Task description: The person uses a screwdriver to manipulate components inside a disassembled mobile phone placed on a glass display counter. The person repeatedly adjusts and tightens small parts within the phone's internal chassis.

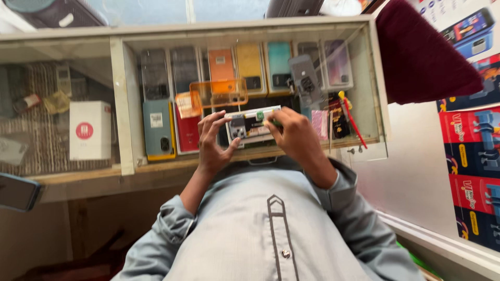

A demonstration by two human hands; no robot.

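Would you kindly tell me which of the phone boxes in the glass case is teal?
The teal box in the back row, between the yellow box and a grey one; no other is teal.

1. A white box [90, 130] with a round red label lies on the left under the glass of the tabletop [125, 104].
2. A row of flat phone boxes stands further back under the glass: dark grey ones [154, 74], an orange one [221, 64], a yellow one [250, 67], a teal one [279, 65] and a pale lilac one [337, 63].
3. In front of that row lie a blue-grey box with a yellow edge and a small white label [158, 129] and, just beside it, a red box [187, 132].
4. Stacked red and blue cartons [469, 156] with yellow oval marks stand at the right edge.
5. A dark screen [16, 191] shows at the left edge.
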